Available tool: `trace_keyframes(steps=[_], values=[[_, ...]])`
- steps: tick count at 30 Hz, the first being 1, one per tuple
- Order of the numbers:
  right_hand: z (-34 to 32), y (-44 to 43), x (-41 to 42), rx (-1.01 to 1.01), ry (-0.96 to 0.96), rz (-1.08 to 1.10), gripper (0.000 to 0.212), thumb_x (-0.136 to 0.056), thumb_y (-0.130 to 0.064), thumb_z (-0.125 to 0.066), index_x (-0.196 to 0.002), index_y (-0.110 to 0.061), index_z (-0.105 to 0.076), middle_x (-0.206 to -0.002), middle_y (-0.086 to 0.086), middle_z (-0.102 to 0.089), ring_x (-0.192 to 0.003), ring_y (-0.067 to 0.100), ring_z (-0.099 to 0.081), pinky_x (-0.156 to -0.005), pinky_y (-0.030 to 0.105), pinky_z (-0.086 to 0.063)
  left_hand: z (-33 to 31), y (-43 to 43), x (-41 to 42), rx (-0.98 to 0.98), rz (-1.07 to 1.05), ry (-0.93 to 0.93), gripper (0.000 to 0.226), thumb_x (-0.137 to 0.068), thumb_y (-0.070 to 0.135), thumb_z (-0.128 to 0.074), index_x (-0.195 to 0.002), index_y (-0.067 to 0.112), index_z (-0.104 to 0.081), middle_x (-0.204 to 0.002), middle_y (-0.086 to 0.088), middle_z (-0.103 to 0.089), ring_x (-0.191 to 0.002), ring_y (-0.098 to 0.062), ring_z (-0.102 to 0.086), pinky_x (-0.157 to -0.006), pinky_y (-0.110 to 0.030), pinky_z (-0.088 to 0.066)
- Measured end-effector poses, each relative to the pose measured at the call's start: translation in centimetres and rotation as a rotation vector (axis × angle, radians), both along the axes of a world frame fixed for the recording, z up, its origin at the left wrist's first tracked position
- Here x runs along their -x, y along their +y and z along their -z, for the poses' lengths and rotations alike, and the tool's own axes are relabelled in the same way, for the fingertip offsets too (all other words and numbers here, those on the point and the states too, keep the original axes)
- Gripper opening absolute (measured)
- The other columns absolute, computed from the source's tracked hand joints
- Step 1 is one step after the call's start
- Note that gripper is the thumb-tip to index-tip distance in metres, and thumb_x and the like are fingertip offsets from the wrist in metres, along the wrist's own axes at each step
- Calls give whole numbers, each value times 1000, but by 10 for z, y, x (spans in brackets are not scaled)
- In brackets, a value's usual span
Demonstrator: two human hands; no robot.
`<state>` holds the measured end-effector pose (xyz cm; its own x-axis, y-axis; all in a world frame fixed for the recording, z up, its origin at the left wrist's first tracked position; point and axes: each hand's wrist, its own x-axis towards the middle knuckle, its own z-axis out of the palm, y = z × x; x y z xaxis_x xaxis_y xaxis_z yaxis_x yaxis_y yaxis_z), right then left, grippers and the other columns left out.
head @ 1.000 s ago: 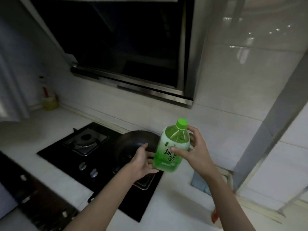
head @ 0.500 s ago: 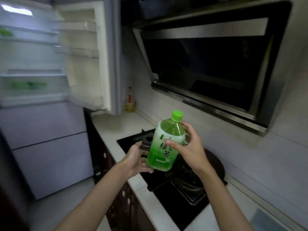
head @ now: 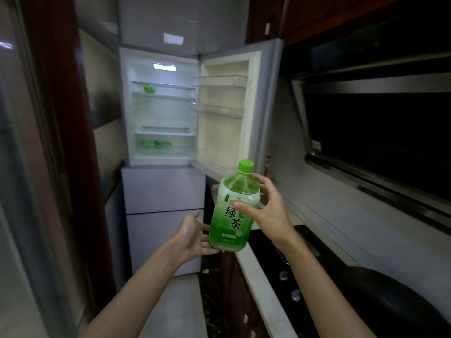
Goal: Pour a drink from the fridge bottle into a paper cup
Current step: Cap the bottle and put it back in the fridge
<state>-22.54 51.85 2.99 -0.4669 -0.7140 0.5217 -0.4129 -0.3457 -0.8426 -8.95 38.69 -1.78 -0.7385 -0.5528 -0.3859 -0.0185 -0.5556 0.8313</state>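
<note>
A green tea bottle (head: 231,213) with a green cap and a green-and-white label is held upright in front of me, capped. My right hand (head: 266,211) wraps around its upper body from the right. Under and beside its base on the left, my left hand (head: 192,236) cups it. Straight ahead stands the fridge (head: 161,113), its upper door (head: 227,111) swung wide to the right. No paper cup is in view.
Green bottles (head: 155,143) lie on a lower fridge shelf and another green item (head: 148,88) on the top shelf. At right run a white counter (head: 263,284), a black hob (head: 292,272) with a dark wok (head: 395,306), and a range hood (head: 375,142) above. A dark wall closes the left.
My view has swung left from the hob to face the open fridge. The bottle stays in both hands, upright and capped, at about the same height.
</note>
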Motion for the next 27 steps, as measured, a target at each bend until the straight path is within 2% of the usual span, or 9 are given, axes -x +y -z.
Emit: trace_keyframes(steps=[2, 8, 12, 17, 20, 23, 27], values=[[-5, -30, -9, 18, 16, -19, 65, -66, -12, -89, -117, -37, -57, -108, -17, -67, -101, 4, -66, -76, 18, -54, -6, -25, -15, 14, -46, -4, 70, -101, 46, -23, -146, -8, -25, -132, -39, -49, -118, -48, -53, -97, -53, -42], [-22, -123, -32, 30, 29, -112, 64, -65, -13, -90, -114, -38, -59, -114, -2, -65, -95, 7, -69, -73, 22, -56, -26, -103, -51, 32, -128, -19, 72, -101, 47, -23, -146, -8, -23, -133, -38, -48, -120, -48, -52, -100, -53, -39], [-34, -181, -42, 23, 36, -157, 62, -65, -17, -91, -112, -42, -59, -114, -5, -66, -93, 4, -69, -69, 18, -55, -38, -155, -67, 41, -158, -13, 73, -100, 46, -23, -148, -8, -19, -133, -38, -48, -119, -48, -52, -97, -53, -41], [-43, -245, -49, 4, 31, -183, 64, -62, -24, -92, -113, -45, -59, -115, -6, -65, -100, 10, -67, -73, 24, -57, -48, -205, -78, 19, -188, -1, 73, -100, 47, -24, -149, -7, -17, -133, -38, -48, -111, -46, -56, -89, -52, -45], [-44, -280, -49, -14, 44, -203, 69, -61, -29, -91, -121, -38, -58, -116, -7, -66, -101, 10, -67, -76, 28, -59, -49, -232, -77, 8, -203, 1, 73, -101, 47, -24, -149, -8, -15, -130, -37, -50, -111, -46, -57, -84, -52, -49], [-42, -314, -43, -27, 53, -219, 73, -64, -24, -91, -128, -31, -57, -117, -7, -67, -99, 6, -67, -74, 25, -58, -49, -257, -70, -5, -224, 5, 74, -101, 46, -24, -149, -8, -13, -129, -36, -50, -111, -45, -56, -80, -51, -49], [-42, -360, -28, -34, 62, -234, 73, -66, -22, -90, -131, -27, -57, -113, -13, -67, -93, -3, -67, -67, 15, -54, -50, -295, -55, -28, -263, 8, 72, -100, 45, -26, -149, -8, -14, -124, -34, -50, -100, -44, -57, -70, -52, -49]])
